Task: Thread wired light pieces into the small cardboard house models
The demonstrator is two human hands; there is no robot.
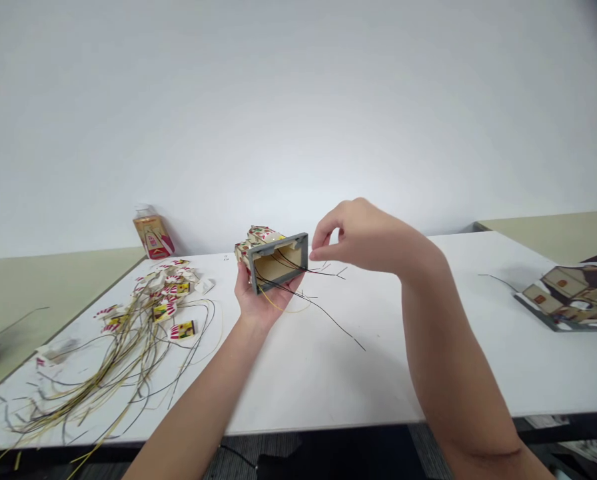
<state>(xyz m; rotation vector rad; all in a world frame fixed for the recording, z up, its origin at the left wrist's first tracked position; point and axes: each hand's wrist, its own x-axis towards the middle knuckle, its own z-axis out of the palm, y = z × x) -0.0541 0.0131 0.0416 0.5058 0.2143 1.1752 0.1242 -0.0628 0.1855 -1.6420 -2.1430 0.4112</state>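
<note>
My left hand [258,303] is wrapped around a small model house [262,235], tipped so that its hollow underside faces me. A grey rectangular base frame [278,245] rims the opening, and the inside is cream-coloured. Thin black wires [331,313] and a yellow wire [273,303] trail out of it over the table. Just right of the frame's edge, my right hand [351,233] is bent down with thumb and forefinger tips pinched together. Whether a thin wire is between those fingertips, I cannot make out.
On the left of the white table [323,387] lies a tangled bundle of yellow and black wires [103,373] attached to small red, white and yellow printed pieces [182,330]. A carton with a cap [153,233] stands by the wall. Another model house [573,293] sits far right.
</note>
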